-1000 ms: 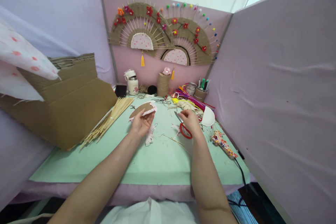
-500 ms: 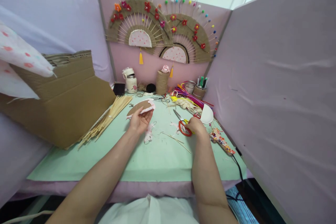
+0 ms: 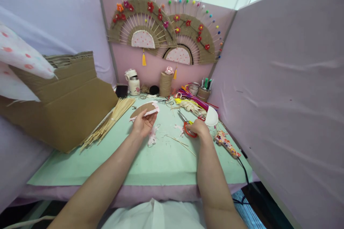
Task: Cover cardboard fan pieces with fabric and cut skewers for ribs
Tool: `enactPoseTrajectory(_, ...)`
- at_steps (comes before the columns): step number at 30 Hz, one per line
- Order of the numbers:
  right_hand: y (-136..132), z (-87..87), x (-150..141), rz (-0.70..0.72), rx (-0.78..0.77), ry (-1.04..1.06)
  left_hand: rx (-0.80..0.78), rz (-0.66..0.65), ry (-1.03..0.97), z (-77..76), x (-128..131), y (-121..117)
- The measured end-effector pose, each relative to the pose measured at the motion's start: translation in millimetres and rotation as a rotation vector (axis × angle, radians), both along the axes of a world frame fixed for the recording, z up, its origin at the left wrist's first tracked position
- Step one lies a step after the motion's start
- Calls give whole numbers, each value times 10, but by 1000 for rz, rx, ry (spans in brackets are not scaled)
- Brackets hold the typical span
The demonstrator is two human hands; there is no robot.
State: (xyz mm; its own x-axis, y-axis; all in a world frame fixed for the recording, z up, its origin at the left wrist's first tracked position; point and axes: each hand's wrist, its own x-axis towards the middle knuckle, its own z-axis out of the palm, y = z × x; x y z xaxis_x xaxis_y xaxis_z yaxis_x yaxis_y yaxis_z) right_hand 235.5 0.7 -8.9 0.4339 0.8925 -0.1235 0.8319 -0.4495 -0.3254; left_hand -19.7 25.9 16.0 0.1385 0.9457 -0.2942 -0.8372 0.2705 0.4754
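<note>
My left hand (image 3: 145, 124) grips a half-round piece of cardboard (image 3: 141, 111) by its near edge. Its brown side faces up, and pink-and-white cloth is folded over the rim. My right hand (image 3: 199, 128) is closed on a pair of scissors (image 3: 189, 131) with red and yellow handles, low over the table, blades pointing away to the left. Pale cloth scraps (image 3: 152, 136) lie beside my left hand, and a smaller scrap (image 3: 179, 128) is left of the scissors. Just beyond my right hand is a white half-round piece (image 3: 211, 116).
A bundle of thin sticks (image 3: 111, 120) lies left beside a big cardboard sheet (image 3: 72, 111). Loose sticks (image 3: 181, 144) are at the middle. On the right rests a patterned glue gun (image 3: 227, 145) with a cord. Twine (image 3: 166, 84) and a white bottle (image 3: 133, 85) stand behind.
The scissors in my right hand have shifted and turned slightly, their handles coming up a little. My left hand and the cardboard piece stay almost still.
</note>
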Motion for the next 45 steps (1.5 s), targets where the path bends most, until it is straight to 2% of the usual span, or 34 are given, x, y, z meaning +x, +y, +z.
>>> enactPoseTrajectory(10,27,52,39,3,259,187,-1,-10,2,-11,1,7)
enactPoseTrajectory(16,-6,76,-36,115,510,371,-2,-19,-3,6,1,2)
enactPoseTrajectory(20,-10,97,-180,196,696,246,-24,-18,-23,19,-14,9)
enactPoseTrajectory(25,-34,143,-380,437,867,67,-19,-16,-113,35,-96,57)
enactPoseTrajectory(29,-85,173,-503,539,893,-36,-54,7,-190,40,-186,121)
enactPoseTrajectory(33,-104,161,-591,568,868,-102,-84,9,-180,40,-219,156)
enactPoseTrajectory(38,-85,127,-608,556,881,-160,-67,9,-92,36,-168,129)
enactPoseTrajectory(45,-84,126,-592,561,883,-196,5,80,77,5,-120,113)
